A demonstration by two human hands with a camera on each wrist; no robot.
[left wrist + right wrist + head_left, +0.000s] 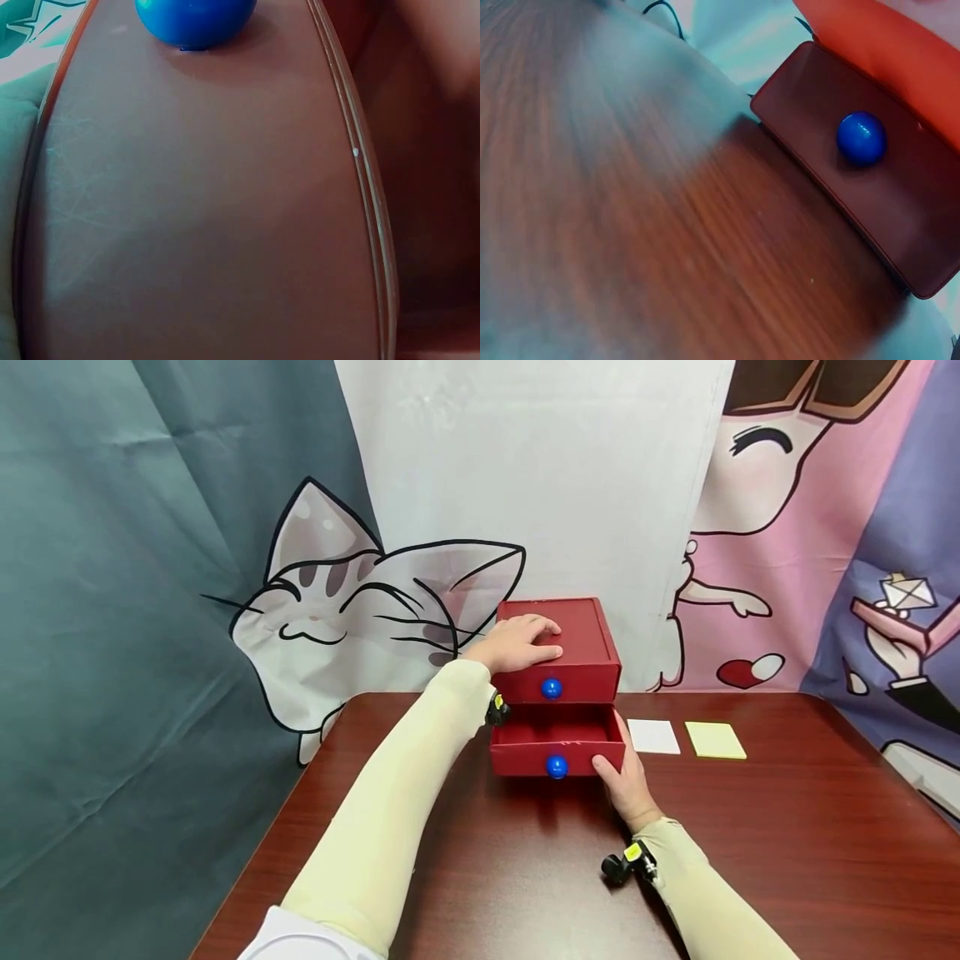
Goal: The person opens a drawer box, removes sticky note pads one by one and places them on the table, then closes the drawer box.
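Note:
A red two-drawer box (558,631) stands at the table's back, its upper drawer closed and its lower drawer (517,760) pulled out, with no object seen in the visible part. My left hand (517,643) rests on the box top near its left side, fingers spread. At the lower drawer's right front corner, my right hand (628,781) grips with the thumb on the front and fingers along the side. Each drawer has a blue knob (557,767). The left wrist view shows a blue knob (196,19) close up; the right wrist view shows another knob (862,139).
On the brown table (787,843), a white paper square (653,737) and a yellow one (716,740) lie right of the box. Behind the table hangs a printed cloth (570,477) with cartoon figures.

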